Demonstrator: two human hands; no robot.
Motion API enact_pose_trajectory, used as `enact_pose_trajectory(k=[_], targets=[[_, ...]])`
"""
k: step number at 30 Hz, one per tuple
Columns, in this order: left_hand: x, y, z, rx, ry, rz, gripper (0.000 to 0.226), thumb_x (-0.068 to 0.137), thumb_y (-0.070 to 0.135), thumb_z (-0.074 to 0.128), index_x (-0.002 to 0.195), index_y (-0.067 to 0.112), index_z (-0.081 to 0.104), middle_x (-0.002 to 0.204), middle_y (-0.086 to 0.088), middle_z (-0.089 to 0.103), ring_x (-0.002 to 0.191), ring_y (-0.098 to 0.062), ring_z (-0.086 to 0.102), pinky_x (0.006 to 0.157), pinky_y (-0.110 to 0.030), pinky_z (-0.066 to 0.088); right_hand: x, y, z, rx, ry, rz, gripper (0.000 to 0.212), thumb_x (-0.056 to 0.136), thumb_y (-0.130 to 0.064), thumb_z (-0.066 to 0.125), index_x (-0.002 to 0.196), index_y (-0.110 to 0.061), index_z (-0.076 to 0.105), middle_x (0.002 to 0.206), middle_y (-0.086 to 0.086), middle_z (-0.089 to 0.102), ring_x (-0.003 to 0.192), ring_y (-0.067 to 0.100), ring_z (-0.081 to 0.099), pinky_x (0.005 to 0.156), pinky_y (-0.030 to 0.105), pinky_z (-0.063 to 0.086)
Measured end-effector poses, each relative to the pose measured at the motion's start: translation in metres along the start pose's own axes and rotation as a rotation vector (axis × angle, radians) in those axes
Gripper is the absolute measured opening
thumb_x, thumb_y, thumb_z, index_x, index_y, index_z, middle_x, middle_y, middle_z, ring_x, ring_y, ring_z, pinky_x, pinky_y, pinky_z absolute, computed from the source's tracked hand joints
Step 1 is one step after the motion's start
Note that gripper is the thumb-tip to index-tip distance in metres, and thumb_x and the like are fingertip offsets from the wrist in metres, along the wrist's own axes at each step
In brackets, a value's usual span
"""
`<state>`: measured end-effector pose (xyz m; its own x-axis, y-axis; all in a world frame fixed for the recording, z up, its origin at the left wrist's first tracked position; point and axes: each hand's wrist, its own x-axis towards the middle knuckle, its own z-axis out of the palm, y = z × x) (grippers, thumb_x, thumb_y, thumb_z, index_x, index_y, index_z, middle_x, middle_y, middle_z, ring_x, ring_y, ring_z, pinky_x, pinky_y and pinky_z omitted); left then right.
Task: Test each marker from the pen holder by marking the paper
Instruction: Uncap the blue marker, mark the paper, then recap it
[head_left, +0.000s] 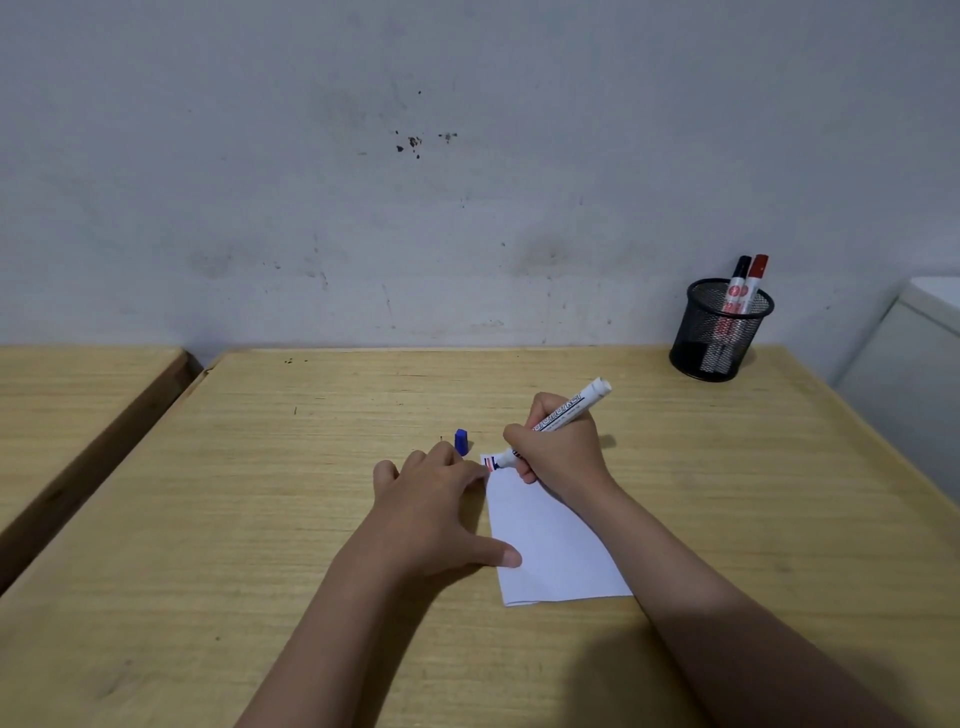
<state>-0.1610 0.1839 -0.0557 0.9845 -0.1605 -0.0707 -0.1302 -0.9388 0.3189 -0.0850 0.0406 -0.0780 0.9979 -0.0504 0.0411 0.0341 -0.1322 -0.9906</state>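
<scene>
A folded white paper (550, 540) lies on the wooden table (311, 467). My right hand (561, 447) grips a white marker (566, 413), uncapped, with its tip touching the paper's top left corner beside short black, red and blue marks. My left hand (431, 509) rests flat with spread fingers on the paper's left edge, thumb on the sheet. The marker's blue cap (461, 441) lies on the table just beyond my left fingertips. A black mesh pen holder (719, 332) at the back right holds a black-capped marker (740, 280) and a red-capped marker (756, 278).
A stained grey wall stands right behind the table. A second wooden table (67, 415) sits to the left across a narrow gap. A white cabinet (914, 374) stands beside the right edge.
</scene>
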Motion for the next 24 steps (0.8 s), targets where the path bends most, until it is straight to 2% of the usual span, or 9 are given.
enact_pose_trajectory(k=[3, 5, 9, 11, 14, 17, 19, 21, 24], targets=[[0.0, 0.0, -0.001, 0.002, -0.006, 0.005, 0.083, 0.055, 0.073, 0.065, 0.128, 0.04, 0.042, 0.113, 0.012, 0.043, 0.108, -0.011, 0.037, 0.087, -0.033, 0.018, 0.001, 0.0, -0.004, 0.1, 0.048, 0.017, 0.031, 0.074, -0.002, 0.065, 0.056, -0.012, 0.042, 0.043, 0.004, 0.055, 0.038, 0.018, 0.055, 0.043, 0.027, 0.046], [-0.002, 0.0, -0.003, -0.049, 0.035, 0.006, 0.074, 0.056, 0.071, 0.066, 0.119, 0.037, 0.049, 0.107, 0.013, 0.047, 0.103, -0.008, 0.042, 0.091, -0.034, 0.021, 0.002, -0.001, -0.008, 0.217, 0.065, 0.031, 0.034, 0.078, -0.006, 0.069, 0.056, -0.012, 0.043, 0.042, 0.002, 0.057, 0.04, 0.017, 0.055, 0.042, 0.027, 0.047], [0.001, -0.001, 0.0, -0.323, 0.358, -0.01, 0.031, 0.071, 0.048, 0.067, 0.093, 0.03, 0.054, 0.094, 0.015, 0.053, 0.089, 0.01, 0.044, 0.094, -0.038, 0.035, 0.001, -0.004, -0.011, 0.359, 0.043, 0.056, 0.038, 0.079, -0.016, 0.074, 0.057, -0.013, 0.043, 0.043, -0.001, 0.057, 0.042, 0.018, 0.056, 0.047, 0.031, 0.048], [0.009, -0.006, 0.003, -0.371, 0.475, 0.003, 0.026, 0.078, 0.035, 0.065, 0.101, 0.031, 0.055, 0.101, 0.015, 0.054, 0.086, 0.004, 0.049, 0.092, -0.043, 0.042, 0.001, -0.006, -0.011, 0.388, 0.028, 0.067, 0.036, 0.081, -0.019, 0.072, 0.059, -0.013, 0.045, 0.046, 0.0, 0.059, 0.044, 0.019, 0.057, 0.052, 0.034, 0.051], [0.024, -0.014, 0.01, -0.341, 0.462, 0.065, 0.04, 0.083, 0.023, 0.06, 0.121, 0.031, 0.053, 0.112, 0.009, 0.053, 0.091, -0.009, 0.055, 0.086, -0.046, 0.049, 0.0, -0.008, -0.013, 0.416, 0.023, 0.07, 0.031, 0.084, -0.017, 0.068, 0.062, -0.012, 0.047, 0.049, -0.001, 0.061, 0.047, 0.018, 0.06, 0.058, 0.037, 0.054], [0.037, -0.019, 0.019, -0.294, 0.456, 0.096, 0.029, 0.083, 0.016, 0.062, 0.111, 0.027, 0.065, 0.098, 0.006, 0.057, 0.086, -0.013, 0.058, 0.077, -0.037, 0.05, -0.005, -0.013, -0.014, 0.429, 0.013, 0.045, 0.025, 0.083, -0.017, 0.07, 0.068, -0.011, 0.051, 0.054, 0.001, 0.065, 0.051, 0.017, 0.066, 0.06, 0.036, 0.056], [0.039, -0.019, 0.021, -0.313, 0.504, 0.076, 0.018, 0.082, 0.013, 0.064, 0.097, 0.02, 0.072, 0.085, 0.007, 0.058, 0.078, -0.01, 0.059, 0.071, -0.021, 0.045, -0.008, -0.02, -0.015, 0.45, 0.043, 0.029, 0.026, 0.079, -0.02, 0.074, 0.07, -0.013, 0.051, 0.053, 0.0, 0.065, 0.05, 0.015, 0.065, 0.058, 0.034, 0.054], [0.037, -0.017, 0.014, -0.49, 0.581, -0.011, 0.012, 0.079, 0.01, 0.068, 0.086, 0.018, 0.073, 0.081, 0.007, 0.063, 0.073, -0.002, 0.06, 0.069, -0.009, 0.041, -0.011, -0.032, -0.018, 0.467, 0.111, -0.001, 0.029, 0.077, -0.022, 0.076, 0.069, -0.014, 0.049, 0.045, -0.002, 0.06, 0.042, 0.015, 0.06, 0.052, 0.031, 0.049], [0.023, -0.006, -0.008, -1.074, 0.619, -0.121, 0.015, 0.076, 0.007, 0.072, 0.081, 0.02, 0.074, 0.081, 0.002, 0.073, 0.073, -0.004, 0.065, 0.073, -0.019, 0.05, -0.02, -0.055, -0.027, 0.465, 0.194, -0.098, 0.034, 0.075, -0.023, 0.077, 0.063, -0.014, 0.046, 0.039, 0.0, 0.051, 0.032, 0.014, 0.048, 0.04, 0.023, 0.039]])
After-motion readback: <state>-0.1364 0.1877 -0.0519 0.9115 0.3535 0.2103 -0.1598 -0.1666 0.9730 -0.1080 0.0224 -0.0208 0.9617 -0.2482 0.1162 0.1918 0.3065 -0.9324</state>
